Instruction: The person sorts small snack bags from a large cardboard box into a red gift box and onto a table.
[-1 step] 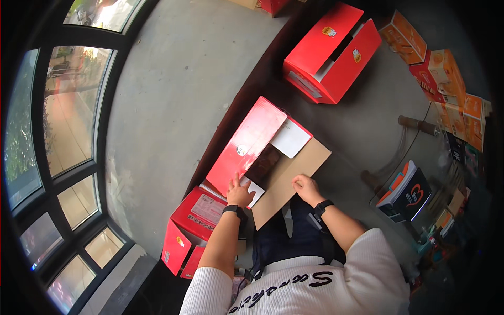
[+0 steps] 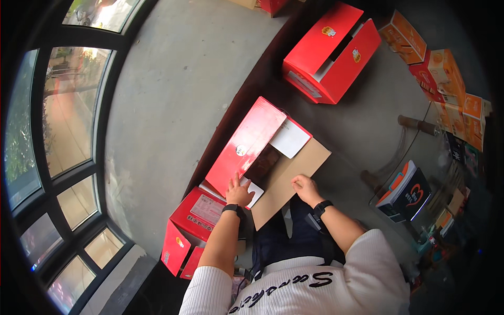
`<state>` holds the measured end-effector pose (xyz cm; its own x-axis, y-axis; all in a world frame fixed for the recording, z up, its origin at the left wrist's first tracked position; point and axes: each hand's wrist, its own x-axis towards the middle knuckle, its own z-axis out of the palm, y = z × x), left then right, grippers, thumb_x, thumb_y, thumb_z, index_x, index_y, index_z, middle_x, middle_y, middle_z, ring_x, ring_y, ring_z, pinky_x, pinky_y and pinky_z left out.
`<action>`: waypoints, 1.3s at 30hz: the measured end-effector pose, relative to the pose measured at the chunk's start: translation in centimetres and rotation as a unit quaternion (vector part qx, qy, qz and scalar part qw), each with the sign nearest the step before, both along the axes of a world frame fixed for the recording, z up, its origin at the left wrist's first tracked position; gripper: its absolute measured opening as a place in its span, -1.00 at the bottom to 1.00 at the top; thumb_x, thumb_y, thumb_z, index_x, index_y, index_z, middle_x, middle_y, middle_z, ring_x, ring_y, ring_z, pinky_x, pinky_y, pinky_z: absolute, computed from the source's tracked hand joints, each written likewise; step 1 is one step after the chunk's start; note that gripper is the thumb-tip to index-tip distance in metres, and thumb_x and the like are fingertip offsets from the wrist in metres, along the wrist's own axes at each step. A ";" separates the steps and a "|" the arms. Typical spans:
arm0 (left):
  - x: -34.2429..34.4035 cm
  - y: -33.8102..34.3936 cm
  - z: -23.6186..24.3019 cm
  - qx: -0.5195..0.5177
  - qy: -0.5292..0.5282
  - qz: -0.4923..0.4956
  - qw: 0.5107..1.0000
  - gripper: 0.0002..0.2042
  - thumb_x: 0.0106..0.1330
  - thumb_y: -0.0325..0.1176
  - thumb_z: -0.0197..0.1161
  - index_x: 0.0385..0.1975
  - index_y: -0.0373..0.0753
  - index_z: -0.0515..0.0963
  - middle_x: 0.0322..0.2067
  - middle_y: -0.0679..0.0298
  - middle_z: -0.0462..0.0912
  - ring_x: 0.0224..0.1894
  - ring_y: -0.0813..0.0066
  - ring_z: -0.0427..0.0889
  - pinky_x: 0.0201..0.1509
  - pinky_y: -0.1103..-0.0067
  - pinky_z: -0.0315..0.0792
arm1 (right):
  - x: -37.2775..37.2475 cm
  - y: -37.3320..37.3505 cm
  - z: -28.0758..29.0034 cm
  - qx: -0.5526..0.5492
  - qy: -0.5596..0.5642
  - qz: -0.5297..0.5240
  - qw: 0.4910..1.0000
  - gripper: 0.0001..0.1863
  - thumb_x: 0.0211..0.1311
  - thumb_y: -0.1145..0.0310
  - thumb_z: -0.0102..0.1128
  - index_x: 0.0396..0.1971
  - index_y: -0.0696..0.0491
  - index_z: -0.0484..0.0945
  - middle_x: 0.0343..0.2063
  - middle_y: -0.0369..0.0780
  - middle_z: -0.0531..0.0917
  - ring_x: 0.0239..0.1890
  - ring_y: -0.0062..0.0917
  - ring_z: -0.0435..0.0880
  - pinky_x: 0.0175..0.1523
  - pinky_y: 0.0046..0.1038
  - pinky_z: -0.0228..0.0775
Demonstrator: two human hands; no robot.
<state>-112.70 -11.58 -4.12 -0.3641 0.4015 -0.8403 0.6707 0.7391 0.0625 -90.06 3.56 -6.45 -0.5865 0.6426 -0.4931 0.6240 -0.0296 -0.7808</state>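
In front of me a red cardboard box [image 2: 226, 163] lies with its top flaps apart. Its dark inside shows through the gap, but the contents are too dim to make out. My left hand [image 2: 240, 194] rests with fingers spread on the red flap's lower end, beside a small white end flap [image 2: 255, 193]. At the far end another white flap [image 2: 290, 138] lies folded inward. Toward my lap leans a plain brown flap [image 2: 289, 181], and the curled fingers of my right hand [image 2: 305, 187] are closed at its outer edge.
Another red box [image 2: 331, 58] stands at the far right, its flaps partly apart. More red boxes [image 2: 202, 212] sit left of my left forearm. Orange cartons [image 2: 446, 76] line the right side, above a dark box-shaped item [image 2: 409, 194]. Windows [image 2: 71, 105] run along the left.
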 end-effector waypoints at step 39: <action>-5.0 -0.3 1.5 0.087 0.105 -0.017 0.990 -0.55 0.36 -0.03 -0.09 -0.42 -0.27 0.63 -0.37 -0.06 0.66 -0.25 -0.08 0.64 -0.14 0.16 0.50 | 1.7 0.3 1.4 -0.034 -0.223 -0.007 0.974 -0.50 0.11 0.09 0.01 -0.31 0.31 0.58 -0.26 0.21 0.59 -0.09 -0.02 0.58 0.06 -0.16 0.39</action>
<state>-117.70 -11.87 -2.65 -0.5080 0.5485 -0.6642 0.7065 0.7065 0.0430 -88.35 3.88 -5.03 -0.2950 0.6062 -0.7386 0.9003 -0.0825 -0.4273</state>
